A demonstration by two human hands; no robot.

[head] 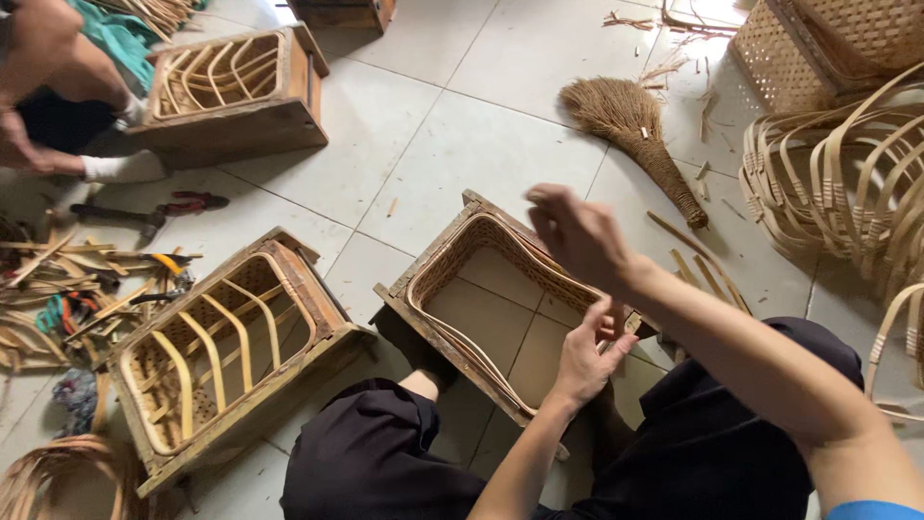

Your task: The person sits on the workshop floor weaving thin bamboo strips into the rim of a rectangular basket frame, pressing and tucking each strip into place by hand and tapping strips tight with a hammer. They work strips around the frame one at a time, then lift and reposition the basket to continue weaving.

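Sitting on the tiled floor (462, 144) with knees spread, the person keeps a square wooden frame (423, 318) between the legs, so both hands can reach its rim without leaning. A woven cane lining (452, 265) runs round the inside of the frame, and the floor tiles show through its open bottom.

The left hand (585, 358) rests on the near right corner of the frame, its grip narrow, fingers pinched on the edge of the cane lining where it meets the wood, apparently pressing it in place. The right hand (577, 236) is raised above the far side of the frame, fingers curled close together; whether it pinches a thin strip I cannot tell, since nothing clear shows between the fingertips.

To the left lies a second frame (231, 356) with curved cane ribs inside, tipped at an angle on the floor. Farther back another frame (236, 91) of the same kind stands beside another person (58, 87), who is crouched at the top left corner. Pliers (154, 217) and cane offcuts (58, 279) are scattered near that person, within easy reach. A straw hand broom (635, 135) lies beyond the frame, and finished cane baskets (837, 164) are stacked at the right.
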